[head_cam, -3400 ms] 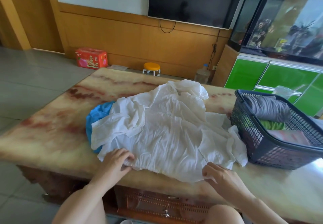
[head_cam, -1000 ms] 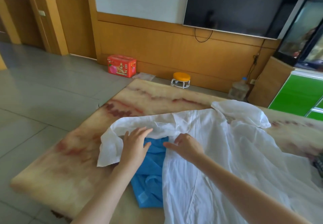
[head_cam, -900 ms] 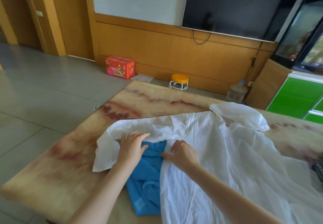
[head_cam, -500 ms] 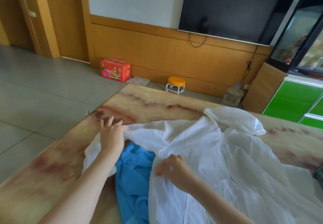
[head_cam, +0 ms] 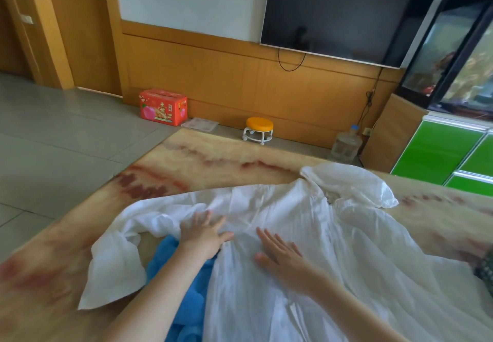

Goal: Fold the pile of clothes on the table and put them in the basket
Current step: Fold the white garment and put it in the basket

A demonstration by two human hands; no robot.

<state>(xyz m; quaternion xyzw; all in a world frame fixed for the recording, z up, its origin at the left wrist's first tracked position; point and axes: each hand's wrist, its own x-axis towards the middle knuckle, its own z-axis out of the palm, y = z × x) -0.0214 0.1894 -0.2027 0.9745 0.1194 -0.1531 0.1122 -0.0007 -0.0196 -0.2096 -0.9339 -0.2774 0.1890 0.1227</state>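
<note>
A thin white hooded garment lies spread over the marble table, its hood at the far right and one sleeve trailing to the left. Under its left side a blue garment shows. My left hand lies flat with spread fingers on the white cloth near the sleeve's base. My right hand presses flat on the chest of the garment, fingers straight. A sliver of the dark basket shows at the right edge.
On the floor beyond the table stand a red box, a small orange stool and a water jug. A green cabinet is at the right. A TV hangs on the wall.
My left hand has come back from the sleeve's far edge onto the cloth. My right hand has opened flat on the garment. The white cloth now covers more of the blue garment.
</note>
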